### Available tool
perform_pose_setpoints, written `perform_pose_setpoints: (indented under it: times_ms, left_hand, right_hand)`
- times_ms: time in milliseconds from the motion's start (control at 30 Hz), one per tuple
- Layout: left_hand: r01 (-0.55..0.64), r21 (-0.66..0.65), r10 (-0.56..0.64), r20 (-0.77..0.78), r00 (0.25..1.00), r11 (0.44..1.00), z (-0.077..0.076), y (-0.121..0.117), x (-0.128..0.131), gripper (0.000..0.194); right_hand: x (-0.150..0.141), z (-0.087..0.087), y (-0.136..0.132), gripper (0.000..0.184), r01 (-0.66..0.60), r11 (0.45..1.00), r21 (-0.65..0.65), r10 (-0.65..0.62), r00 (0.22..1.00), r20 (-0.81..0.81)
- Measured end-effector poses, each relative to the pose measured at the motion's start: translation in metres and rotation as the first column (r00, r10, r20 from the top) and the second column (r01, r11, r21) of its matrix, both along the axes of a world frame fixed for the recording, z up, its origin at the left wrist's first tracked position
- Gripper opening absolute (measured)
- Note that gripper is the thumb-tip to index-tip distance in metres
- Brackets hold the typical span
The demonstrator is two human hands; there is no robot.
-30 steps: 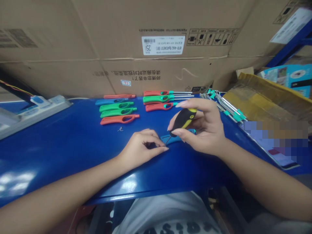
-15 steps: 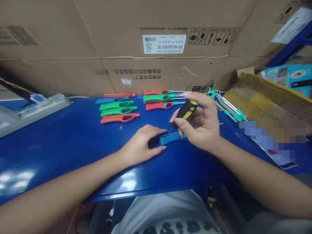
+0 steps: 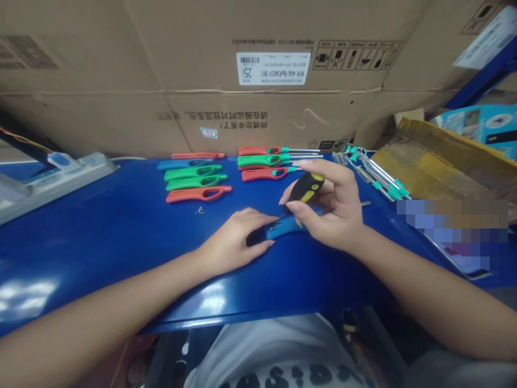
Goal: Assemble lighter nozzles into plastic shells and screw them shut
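Note:
My right hand (image 3: 333, 207) is wrapped round the black and yellow handle of a screwdriver (image 3: 306, 191), which tilts with its thin shaft down to the left. Below it, a blue gas lighter handle (image 3: 278, 229) lies on the table, its right part hidden behind my right hand. A small slot and a tiny bright spot show near its left end; whether the screwdriver tip touches it I cannot tell. My left hand (image 3: 232, 240) holds that left end between thumb and index finger.
Several red, green and blue lighter handles (image 3: 197, 195) lie at the back left, with small screws (image 3: 200, 210) in front. Lighters with metal tubes (image 3: 264, 174) lie behind my hands. Loose metal tubes (image 3: 382, 175), a yellow-taped carton (image 3: 436, 156) and a power strip (image 3: 86, 172) flank them.
The screwdriver has shifted slightly left, and less of its shaft shows. My left hand stays at the blue lighter handle's end. The view has shifted a little.

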State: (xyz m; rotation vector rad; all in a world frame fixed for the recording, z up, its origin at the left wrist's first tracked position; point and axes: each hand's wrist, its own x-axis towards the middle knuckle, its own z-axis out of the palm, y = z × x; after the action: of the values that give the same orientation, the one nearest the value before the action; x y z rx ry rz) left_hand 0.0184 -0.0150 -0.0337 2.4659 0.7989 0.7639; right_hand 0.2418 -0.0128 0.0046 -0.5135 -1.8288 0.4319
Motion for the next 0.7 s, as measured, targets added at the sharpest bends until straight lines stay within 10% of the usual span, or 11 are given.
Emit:
perform_pose_setpoints:
  times_ms: [700]
  left_hand:
    - [0.005,-0.007,-0.004,0.014,1.000,1.000,-0.0007,0.0008,0.0007,0.039]
  right_hand:
    - [-0.0032,0.0004,-0.0029,0.055,-0.054,0.998,-0.017,0.054,0.997,0.048]
